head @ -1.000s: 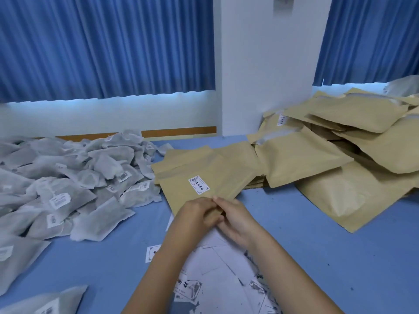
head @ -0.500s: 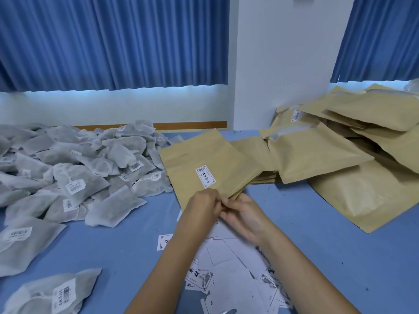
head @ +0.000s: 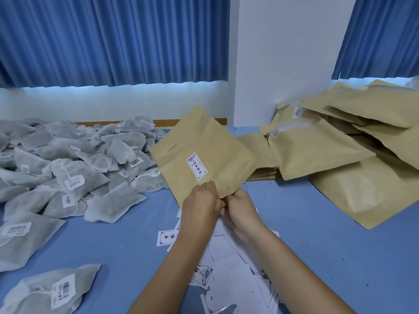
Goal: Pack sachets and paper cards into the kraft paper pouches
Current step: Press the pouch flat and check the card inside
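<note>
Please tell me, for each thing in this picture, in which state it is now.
held kraft pouch: held up, tilted, label towards the camera; its mouth is hidden by the hands.
left hand: pinches the pouch's near edge.
right hand: pinches the same edge.
sachets: loose heap on the table.
paper cards: scattered flat under the forearms.
other kraft pouches: piled, some puffed.

Paper card point(head: 166, 237) reads "中"; pouch label point(head: 196, 166), sachet barcodes point(head: 63, 288) illegible.

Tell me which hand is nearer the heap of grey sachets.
Left. The left hand grips the lower edge of the kraft pouch on the side facing the sachet heap. The right hand pinches the same edge just beyond it, farther from the heap.
</note>
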### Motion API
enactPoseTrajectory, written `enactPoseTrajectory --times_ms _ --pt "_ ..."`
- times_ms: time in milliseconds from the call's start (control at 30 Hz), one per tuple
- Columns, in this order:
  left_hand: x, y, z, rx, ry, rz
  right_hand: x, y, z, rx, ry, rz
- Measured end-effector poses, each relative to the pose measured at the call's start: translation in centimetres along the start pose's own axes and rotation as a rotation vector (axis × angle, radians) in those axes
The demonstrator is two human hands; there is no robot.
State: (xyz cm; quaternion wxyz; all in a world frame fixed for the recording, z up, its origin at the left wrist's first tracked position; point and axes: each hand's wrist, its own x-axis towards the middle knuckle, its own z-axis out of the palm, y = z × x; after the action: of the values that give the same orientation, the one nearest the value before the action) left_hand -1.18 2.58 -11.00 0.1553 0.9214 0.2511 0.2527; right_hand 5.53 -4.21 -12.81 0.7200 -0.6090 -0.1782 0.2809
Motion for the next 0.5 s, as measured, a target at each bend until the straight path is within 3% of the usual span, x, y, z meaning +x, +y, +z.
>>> enactPoseTrajectory --times_ms 100,167,267,367,433,500 --pt "0.3 -0.8 -0.6 -0.246 0.243 -0.097 0.0 -0.2 -0.4 0.199 0.008 0.068" --pt "0.1 -1.2 -0.8 -0.161 0.288 -0.111 -0.2 -0.1 -0.4 0.199 0.004 0.086" --pt "-0.2 -0.6 -0.3 0.182 0.103 0.015 -0.4 -0.2 -0.3 0.123 -0.016 0.073" --pt "-0.2 0.2 -0.1 0.134 -0.026 0.212 -0.2 -0.4 -1.0 0.028 0.11 0.05" --pt "-0.3 0.3 -0.6 0.019 0.118 0.293 0.5 -0.1 -2.2 -0.155 0.262 0.008" --pt "-0.3 0.3 -1.4 -0.115 0.38 0.378 0.9 0.1 -3.2 -0.126 0.339 -0.003"
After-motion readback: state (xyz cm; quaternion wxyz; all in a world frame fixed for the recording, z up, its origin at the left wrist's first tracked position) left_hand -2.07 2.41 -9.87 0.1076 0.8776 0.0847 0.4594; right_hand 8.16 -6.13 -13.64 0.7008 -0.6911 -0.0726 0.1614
